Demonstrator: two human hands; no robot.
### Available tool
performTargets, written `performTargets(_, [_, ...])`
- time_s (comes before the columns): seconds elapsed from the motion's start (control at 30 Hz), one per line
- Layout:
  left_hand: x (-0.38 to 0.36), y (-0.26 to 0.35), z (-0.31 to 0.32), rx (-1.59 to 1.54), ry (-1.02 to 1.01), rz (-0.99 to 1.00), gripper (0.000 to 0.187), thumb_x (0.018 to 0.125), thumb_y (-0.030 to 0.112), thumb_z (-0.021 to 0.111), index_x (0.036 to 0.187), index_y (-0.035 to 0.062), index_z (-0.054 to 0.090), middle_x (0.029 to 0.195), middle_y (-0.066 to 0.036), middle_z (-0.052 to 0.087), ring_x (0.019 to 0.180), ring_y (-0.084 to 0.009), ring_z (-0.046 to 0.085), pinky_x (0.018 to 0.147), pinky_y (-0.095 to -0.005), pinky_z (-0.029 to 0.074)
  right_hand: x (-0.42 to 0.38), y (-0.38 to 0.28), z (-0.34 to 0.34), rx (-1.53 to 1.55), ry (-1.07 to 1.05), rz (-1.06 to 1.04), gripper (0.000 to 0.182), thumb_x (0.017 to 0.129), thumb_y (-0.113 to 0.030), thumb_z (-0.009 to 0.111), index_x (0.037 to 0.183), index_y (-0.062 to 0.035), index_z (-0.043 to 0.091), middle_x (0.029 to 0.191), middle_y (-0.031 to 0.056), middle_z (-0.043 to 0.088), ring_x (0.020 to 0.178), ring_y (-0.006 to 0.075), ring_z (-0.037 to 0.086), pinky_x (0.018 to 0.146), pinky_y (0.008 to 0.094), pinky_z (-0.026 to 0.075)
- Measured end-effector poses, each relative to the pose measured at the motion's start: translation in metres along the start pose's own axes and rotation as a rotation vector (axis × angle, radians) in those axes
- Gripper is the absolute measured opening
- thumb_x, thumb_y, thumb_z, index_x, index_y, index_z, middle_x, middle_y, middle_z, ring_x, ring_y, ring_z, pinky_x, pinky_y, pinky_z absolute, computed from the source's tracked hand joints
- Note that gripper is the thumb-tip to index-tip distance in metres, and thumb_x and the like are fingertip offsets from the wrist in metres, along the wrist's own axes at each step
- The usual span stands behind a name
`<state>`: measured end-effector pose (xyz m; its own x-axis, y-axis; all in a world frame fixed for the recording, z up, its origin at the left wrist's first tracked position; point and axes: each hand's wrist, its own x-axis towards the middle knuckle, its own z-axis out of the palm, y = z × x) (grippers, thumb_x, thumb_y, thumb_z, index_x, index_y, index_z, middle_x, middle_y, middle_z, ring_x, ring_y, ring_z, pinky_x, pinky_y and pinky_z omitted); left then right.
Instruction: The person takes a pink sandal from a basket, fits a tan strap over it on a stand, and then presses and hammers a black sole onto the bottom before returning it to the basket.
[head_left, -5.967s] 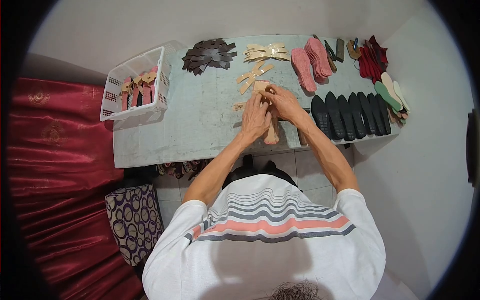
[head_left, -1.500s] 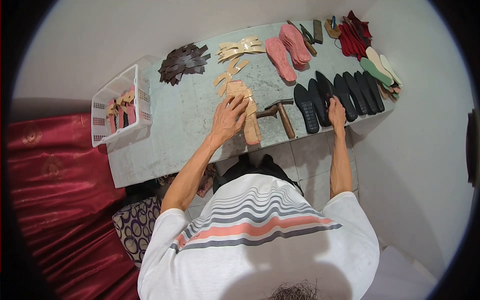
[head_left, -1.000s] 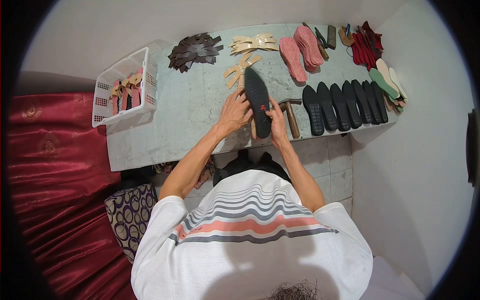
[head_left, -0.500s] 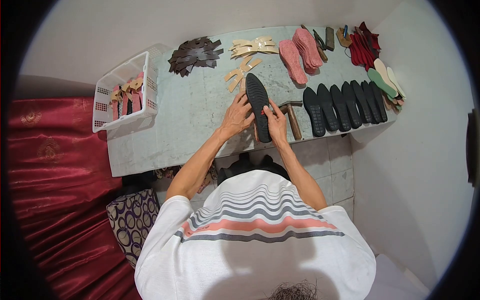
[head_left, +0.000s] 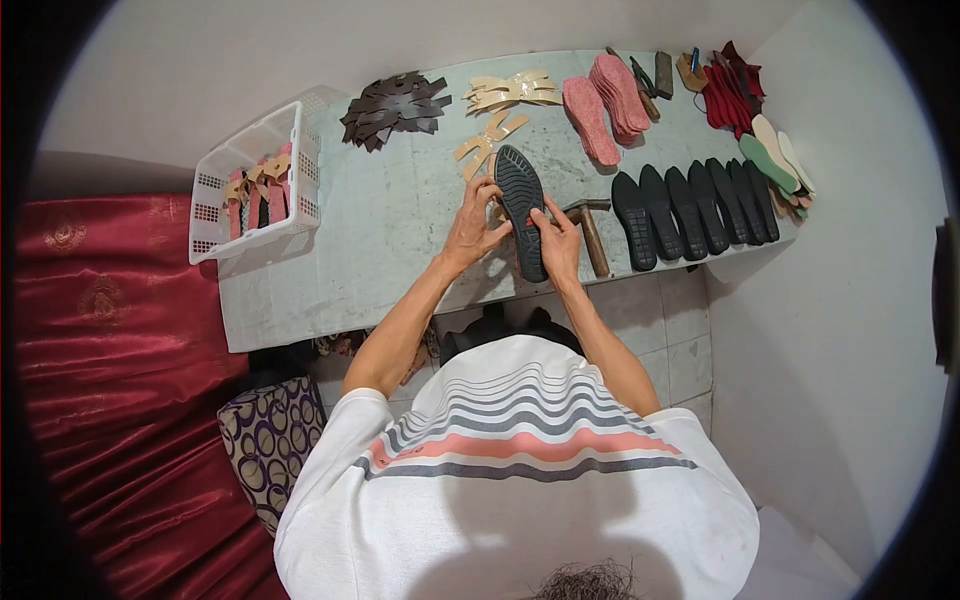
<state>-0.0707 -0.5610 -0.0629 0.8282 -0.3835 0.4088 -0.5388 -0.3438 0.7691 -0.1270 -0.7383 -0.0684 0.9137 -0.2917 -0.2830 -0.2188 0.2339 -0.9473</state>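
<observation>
A black shoe sole (head_left: 519, 185), ridged face up with a small red mark, is held over the table's front part. My left hand (head_left: 472, 228) grips its left edge with bent fingers; what the fingertips do behind it is partly hidden. On the other side, my right hand (head_left: 558, 243) clasps the sole, thumb pressed on the ridged face near the red mark. Just beyond the sole's tip lie beige cross-shaped straps (head_left: 490, 140). To the right of my right hand rests a hammer (head_left: 594, 243) with a wooden handle.
Several black soles (head_left: 634, 222) stand in a row at the right front. Pink insoles (head_left: 590, 120), a beige strap pile (head_left: 512, 92), dark brown straps (head_left: 395, 108) and red pieces (head_left: 728, 98) lie along the back. A white basket (head_left: 212, 222) of strapped pieces sits left.
The sole has turned slightly, so its ridged face shows more fully. My left fingers have shifted a little along its edge. The whole view has moved slightly.
</observation>
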Motion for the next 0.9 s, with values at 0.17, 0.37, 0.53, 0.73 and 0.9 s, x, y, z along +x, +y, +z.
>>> performTargets(0.17, [0.004,-0.002,-0.007,-0.015,-0.042,-0.027,0.050,0.084,0.004,0.075,0.128,0.0086,0.050,0.134,-0.018,0.044,0.123,-0.0381,0.057,0.104,-0.0464,0.052,0.002,0.003,-0.001,0.006,0.004,-0.038,0.054,0.100,-0.023,0.074,0.147,-0.0016,0.059,0.091,0.0093,0.079,0.078,0.0053,0.066,0.069,0.0221,0.051])
performTargets(0.37, [0.013,-0.007,-0.015,-0.099,-0.106,-0.046,0.055,0.084,0.001,0.073,0.138,0.0065,0.062,0.135,-0.017,0.046,0.129,-0.0360,0.054,0.106,-0.0441,0.052,0.000,0.001,0.001,-0.014,0.006,-0.054,0.054,0.100,-0.021,0.074,0.148,-0.0026,0.059,0.088,0.0072,0.078,0.075,0.0039,0.063,0.067,0.0227,0.050])
performTargets(0.53, [0.018,-0.012,-0.016,0.000,-0.122,-0.009,0.062,0.082,0.000,0.075,0.142,0.0064,0.063,0.136,-0.017,0.046,0.130,-0.0325,0.054,0.102,-0.0411,0.057,0.008,0.014,-0.003,-0.071,0.014,-0.087,0.054,0.099,-0.025,0.074,0.147,-0.0045,0.061,0.070,0.0000,0.070,0.062,0.0020,0.051,0.060,0.0225,0.042])
performTargets(0.73, [0.018,-0.010,-0.016,0.048,-0.095,-0.040,0.054,0.082,0.003,0.077,0.136,0.0044,0.068,0.140,-0.015,0.040,0.132,-0.0307,0.050,0.105,-0.0414,0.062,0.013,0.025,-0.007,-0.142,0.002,-0.124,0.056,0.099,-0.032,0.074,0.146,-0.0051,0.062,0.064,-0.0003,0.066,0.059,0.0018,0.046,0.056,0.0235,0.038])
performTargets(0.9, [0.018,-0.008,-0.015,0.002,-0.072,-0.078,0.048,0.084,0.009,0.077,0.131,0.0023,0.072,0.141,-0.016,0.040,0.131,-0.0311,0.051,0.099,-0.0398,0.062,0.011,0.022,-0.004,-0.141,0.016,-0.155,0.057,0.099,-0.034,0.074,0.147,-0.0042,0.061,0.065,0.0019,0.068,0.058,0.0028,0.046,0.056,0.0240,0.037])
